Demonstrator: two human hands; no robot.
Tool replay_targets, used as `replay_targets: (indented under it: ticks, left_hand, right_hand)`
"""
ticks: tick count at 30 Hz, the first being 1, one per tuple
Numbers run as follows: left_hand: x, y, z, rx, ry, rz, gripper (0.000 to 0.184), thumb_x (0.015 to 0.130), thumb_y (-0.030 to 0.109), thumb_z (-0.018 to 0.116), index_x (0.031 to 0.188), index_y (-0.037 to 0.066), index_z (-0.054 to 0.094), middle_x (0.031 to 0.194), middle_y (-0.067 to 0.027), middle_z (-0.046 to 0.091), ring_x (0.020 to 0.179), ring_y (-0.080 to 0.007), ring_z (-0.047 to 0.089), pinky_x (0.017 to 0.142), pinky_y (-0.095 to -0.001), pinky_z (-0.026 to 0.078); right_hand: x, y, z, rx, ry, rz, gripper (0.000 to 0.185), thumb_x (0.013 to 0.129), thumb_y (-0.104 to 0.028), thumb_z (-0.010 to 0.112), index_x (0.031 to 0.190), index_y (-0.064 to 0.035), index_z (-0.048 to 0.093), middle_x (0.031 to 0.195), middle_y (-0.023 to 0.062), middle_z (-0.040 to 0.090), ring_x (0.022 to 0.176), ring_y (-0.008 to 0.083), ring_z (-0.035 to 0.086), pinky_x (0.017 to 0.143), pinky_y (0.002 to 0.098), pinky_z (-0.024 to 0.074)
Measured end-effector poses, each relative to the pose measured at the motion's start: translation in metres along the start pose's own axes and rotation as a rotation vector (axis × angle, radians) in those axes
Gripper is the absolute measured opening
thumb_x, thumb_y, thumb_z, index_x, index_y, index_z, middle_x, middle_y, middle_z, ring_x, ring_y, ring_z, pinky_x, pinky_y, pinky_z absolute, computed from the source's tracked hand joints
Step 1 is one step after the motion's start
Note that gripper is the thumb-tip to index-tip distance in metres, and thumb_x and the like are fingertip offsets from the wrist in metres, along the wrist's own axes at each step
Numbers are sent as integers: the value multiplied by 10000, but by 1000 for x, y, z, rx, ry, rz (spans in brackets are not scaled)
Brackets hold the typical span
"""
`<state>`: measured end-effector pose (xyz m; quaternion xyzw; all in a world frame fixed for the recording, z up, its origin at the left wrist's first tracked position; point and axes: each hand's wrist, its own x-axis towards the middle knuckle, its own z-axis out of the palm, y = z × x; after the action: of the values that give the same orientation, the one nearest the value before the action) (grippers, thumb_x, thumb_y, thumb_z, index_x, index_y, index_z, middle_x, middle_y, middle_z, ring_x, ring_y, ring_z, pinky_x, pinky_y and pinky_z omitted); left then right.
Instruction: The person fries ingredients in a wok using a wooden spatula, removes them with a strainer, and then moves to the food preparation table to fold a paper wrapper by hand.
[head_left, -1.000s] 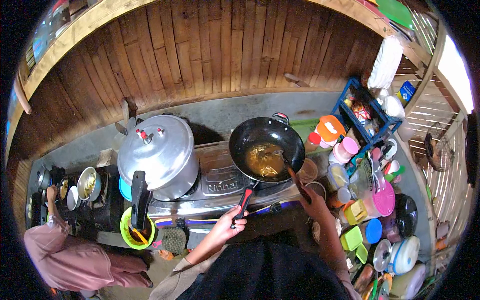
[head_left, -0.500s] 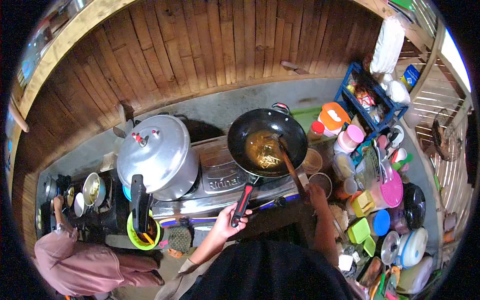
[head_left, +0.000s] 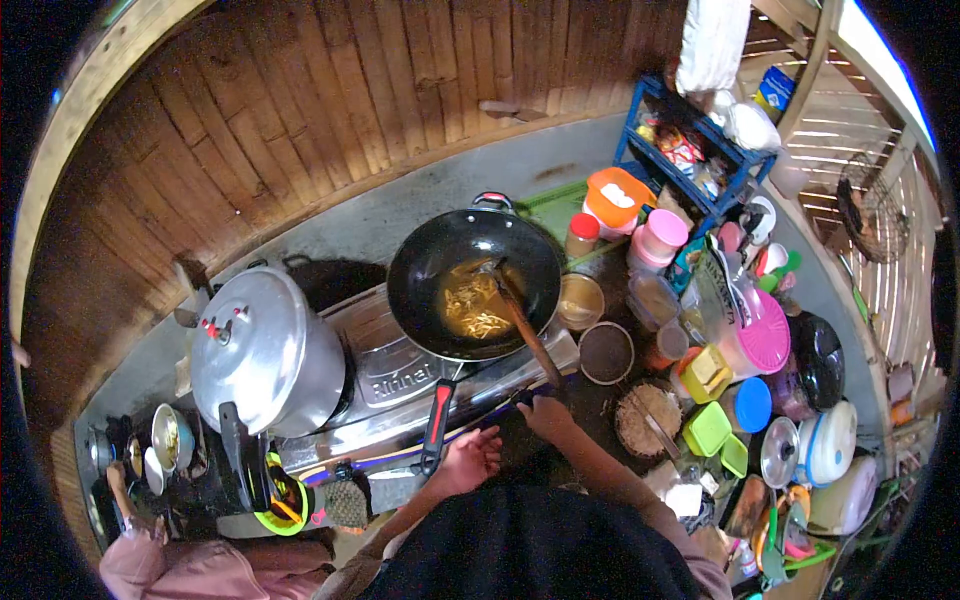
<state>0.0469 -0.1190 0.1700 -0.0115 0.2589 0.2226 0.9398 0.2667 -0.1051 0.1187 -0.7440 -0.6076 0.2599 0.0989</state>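
A black wok (head_left: 420, 270) sits on the right side of the gas stove (head_left: 385, 365), with pale strips in brownish oil (head_left: 478, 305) inside. A wooden-handled spatula (head_left: 527, 335) leans in the wok, its handle over the rim toward me. My left hand (head_left: 470, 461) is just right of the black and red wok handle (head_left: 437, 425), off it, with loosely bent fingers and nothing held. Below the spatula's end, my right hand (head_left: 548, 418) is closed at the stove's front edge, its fingertips on the stove knob (head_left: 524, 398), which is partly hidden.
A large pressure cooker (head_left: 262, 345) stands on the stove's left side. To the right are a brown tub (head_left: 606, 352), a bowl of sliced pieces (head_left: 640, 420), pink and orange containers and a blue rack (head_left: 690, 170). A person in pink (head_left: 200, 572) works at far left.
My left hand has let go of the wok handle. My right hand has released the spatula and moved left to the stove knob. The view has shifted right.
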Motion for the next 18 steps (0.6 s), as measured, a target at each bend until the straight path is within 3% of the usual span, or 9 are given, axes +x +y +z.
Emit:
replay_targets:
  ticks: [3,4,6,9,13,14,15,18]
  left_hand:
    - [15,-6,0,21,9,-84,332,882,299,468,1132,94,546,926,-43,603,704,-158,513,672,-298,419]
    - [20,-9,-2,41,15,-95,327,883,281,464,1134,87,544,924,-43,604,705,-161,522,673,-305,428]
    - [29,-14,-3,51,-5,-126,327,880,274,467,1132,80,544,928,-49,608,705,-164,528,675,-309,432]
    - [42,-20,-8,87,-9,-172,324,873,265,474,1124,73,549,928,-59,613,714,-173,536,671,-317,438]
    - [44,-23,18,84,-14,-196,334,854,273,489,1113,74,560,915,-76,611,742,-197,535,681,-319,438]
    - [47,-25,20,88,-17,-210,334,854,273,489,1113,74,560,915,-76,611,742,-197,535,681,-319,438]
    - [49,-27,21,40,-15,-188,347,844,279,492,1111,70,561,927,-84,607,752,-204,531,692,-323,436]
    - [54,-27,31,-32,-27,-179,378,827,291,497,1120,59,555,976,-101,600,799,-217,535,722,-333,432]
  right_hand:
    - [-3,6,-9,-42,-84,-153,497,839,-502,471,970,-32,567,849,243,614,709,401,615,663,468,506]
    - [-7,3,-19,-38,-82,-139,497,839,-502,471,970,-32,567,849,243,614,709,401,615,663,468,506]
    - [-20,-1,-39,130,-114,-43,539,819,-525,494,820,2,606,802,274,597,831,412,588,756,483,453]
    - [-42,23,-71,325,-53,41,497,819,-486,518,894,-5,619,815,275,600,827,390,599,741,453,467]
    - [-78,141,-61,426,479,336,365,756,-268,676,1003,-14,589,855,203,602,731,321,602,679,373,485]
    - [-93,160,-72,331,537,346,359,743,-237,689,1004,-13,586,859,190,597,720,307,599,666,369,485]
    - [-109,178,-84,235,592,354,357,731,-206,701,1006,-12,583,863,178,591,709,294,597,653,364,484]
    - [-140,233,-84,68,454,435,464,707,-315,714,1014,2,567,799,180,610,726,297,605,654,369,485]
